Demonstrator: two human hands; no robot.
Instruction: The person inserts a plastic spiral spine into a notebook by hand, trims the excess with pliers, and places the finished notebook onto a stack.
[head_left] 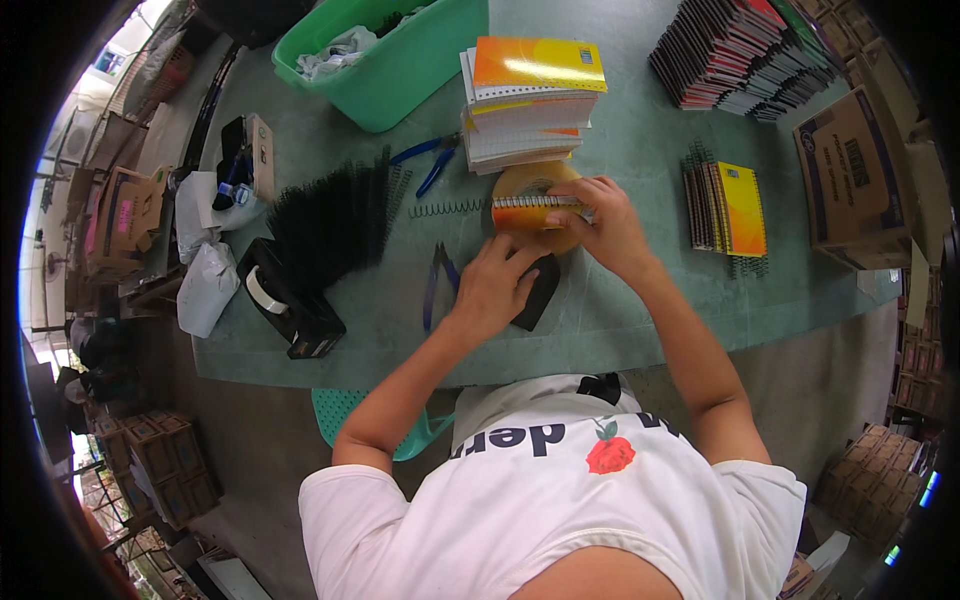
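A small orange-covered notebook stands on edge with its punched side up, at the middle of the table. My right hand grips its right end between thumb and fingers. At its near lower edge, my left hand holds it with bent fingers. Under and behind it lies a tan tape roll, partly covered. A loose dark spiral coil stretches out to the left of the notebook. Below my left hand's fingers sits a black block, partly hidden. Blue-handled pliers lie left of that hand.
Behind stands a stack of unbound notebooks, beside more blue pliers and a green bin. Black coils and a tape dispenser lie left. Spiral-bound notebooks, a notebook pile and a carton occupy the right.
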